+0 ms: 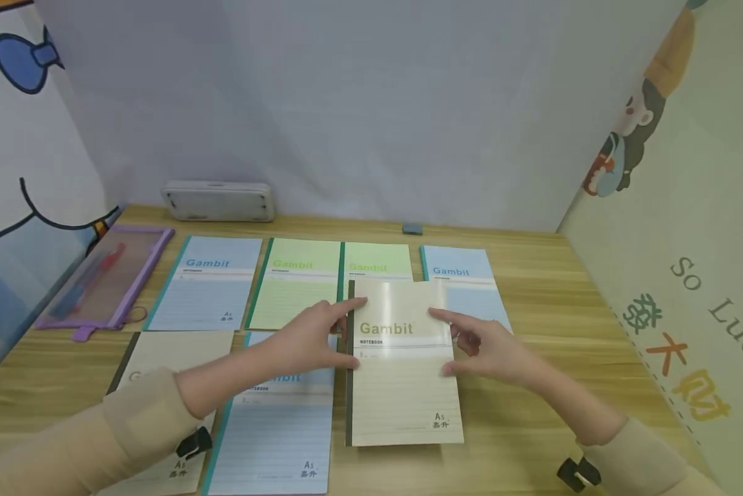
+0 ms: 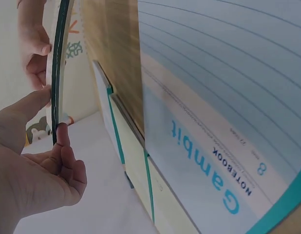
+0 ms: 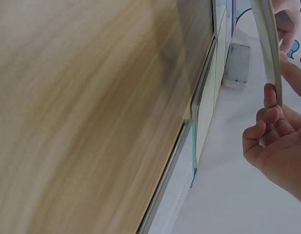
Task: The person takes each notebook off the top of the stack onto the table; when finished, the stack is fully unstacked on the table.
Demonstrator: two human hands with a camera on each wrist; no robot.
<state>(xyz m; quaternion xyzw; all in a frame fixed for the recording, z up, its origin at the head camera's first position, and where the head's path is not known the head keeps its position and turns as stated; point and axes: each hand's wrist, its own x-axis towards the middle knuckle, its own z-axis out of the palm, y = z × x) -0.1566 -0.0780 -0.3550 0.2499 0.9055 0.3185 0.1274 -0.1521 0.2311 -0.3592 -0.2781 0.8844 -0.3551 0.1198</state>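
A cream Gambit notebook (image 1: 402, 393) with a dark spine is held up off the table between both hands. My left hand (image 1: 312, 337) pinches its spine edge; in the left wrist view the left hand (image 2: 36, 165) has the thumb on one face and fingers on the other. My right hand (image 1: 486, 344) grips the opposite edge, and the right wrist view shows that right hand (image 3: 282, 126) with fingers curled behind the cover. Beneath and behind it lie a green notebook (image 1: 378, 258) and a blue notebook (image 1: 461, 265), both partly covered by it in the head view.
Left of the hands lie another blue notebook (image 1: 272, 434), a cream notebook (image 1: 179, 344) partly under the left sleeve, a green notebook (image 1: 297, 289) and a blue notebook (image 1: 200, 289). A purple mesh pouch (image 1: 107, 275), a white case (image 1: 218, 202) and a small grey eraser-like block (image 1: 412, 229) sit farther back.
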